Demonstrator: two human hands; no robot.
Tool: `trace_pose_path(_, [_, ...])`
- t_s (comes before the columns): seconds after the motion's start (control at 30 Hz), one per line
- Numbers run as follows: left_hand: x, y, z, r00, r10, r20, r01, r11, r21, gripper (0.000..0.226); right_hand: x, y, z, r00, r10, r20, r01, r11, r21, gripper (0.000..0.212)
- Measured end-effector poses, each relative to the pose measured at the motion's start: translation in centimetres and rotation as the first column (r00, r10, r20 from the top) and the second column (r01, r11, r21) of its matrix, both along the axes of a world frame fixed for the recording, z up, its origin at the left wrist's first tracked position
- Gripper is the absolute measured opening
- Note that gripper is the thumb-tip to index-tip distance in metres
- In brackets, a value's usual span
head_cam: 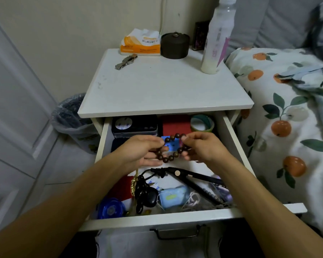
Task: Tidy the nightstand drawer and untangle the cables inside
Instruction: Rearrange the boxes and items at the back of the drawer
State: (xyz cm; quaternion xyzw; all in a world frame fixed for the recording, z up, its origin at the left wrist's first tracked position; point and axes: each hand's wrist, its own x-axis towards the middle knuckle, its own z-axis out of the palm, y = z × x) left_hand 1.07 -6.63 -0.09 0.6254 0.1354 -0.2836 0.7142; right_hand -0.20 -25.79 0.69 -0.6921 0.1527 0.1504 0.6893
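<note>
Two bare forearms low in the frame, reaching up over the drawer front. Left hand at centre, palm turned inward, fingers loosely curled round the left side of a bracelet of dark wooden beads. Right hand just right of centre, fingers pinching the bracelet's upper right beads; loop stretched between both hands, held above the drawer's middle.

Inside the open drawer, back row, left to right: one dark box with a round white sticker, one red box, one roll of green tape. One blue card showing through the bead loop. Front half, lower centre: one black hair iron lying diagonally, its black cable bundled to the left, one black pebble-shaped case, one light blue case, a tangle of white cord beside it, one round blue plastic thing at lower left.

On the white table top, upper centre: one tissue pack, one dark lidded pot, one wristwatch, one tall white bottle.
</note>
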Motion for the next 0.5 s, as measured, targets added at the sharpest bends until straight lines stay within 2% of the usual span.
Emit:
trace_pose_path(0.07, [1.1, -1.5, 0.3, 0.999, -0.027, 0.026, 0.027, 1.000, -0.001, 0.031, 0.8, -0.5, -0.3, 0.993, -0.120, 0.012, 0.120, 0.992, 0.028, 0.008])
trace_pose_path(0.17, [3.1, -3.7, 0.1, 0.973, 0.214, 0.090, -0.204, 0.973, -0.108, 0.043, 2.4, -1.0, -0.5, 0.971, -0.238, 0.014, 0.234, 0.961, 0.148, 0.007])
trace_pose_path(0.23, [3.9, -4.4, -0.7, 0.948, 0.269, 0.171, -0.264, 0.963, -0.054, 0.047, 3.2, -1.3, -1.0, 0.973, -0.229, 0.009, 0.225, 0.963, 0.149, 0.014])
trace_pose_path(0.3, [3.7, -4.1, -1.7, 0.932, 0.130, 0.338, -0.200, 0.963, 0.181, 0.049, 3.6, -1.7, -1.7, 0.989, -0.150, 0.007, 0.150, 0.989, 0.011, 0.019])
trace_pose_path(0.37, [3.1, -3.4, -2.3, 0.863, -0.110, 0.493, -0.134, 0.891, 0.434, 0.047, 3.8, -1.9, -2.1, 0.996, -0.085, 0.008, 0.085, 0.993, -0.084, 0.022])
trace_pose_path(0.43, [2.7, -3.0, -2.7, 0.717, -0.416, 0.560, -0.081, 0.748, 0.659, 0.053, 4.1, -1.9, -2.3, 0.999, -0.042, 0.023, 0.044, 0.991, -0.129, 0.027])
trace_pose_path(0.5, [2.7, -3.5, -3.0, 0.576, -0.679, 0.455, -0.008, 0.552, 0.834, 0.065, 4.2, -1.7, -2.3, 0.999, 0.004, 0.038, 0.003, 0.981, -0.192, 0.028])
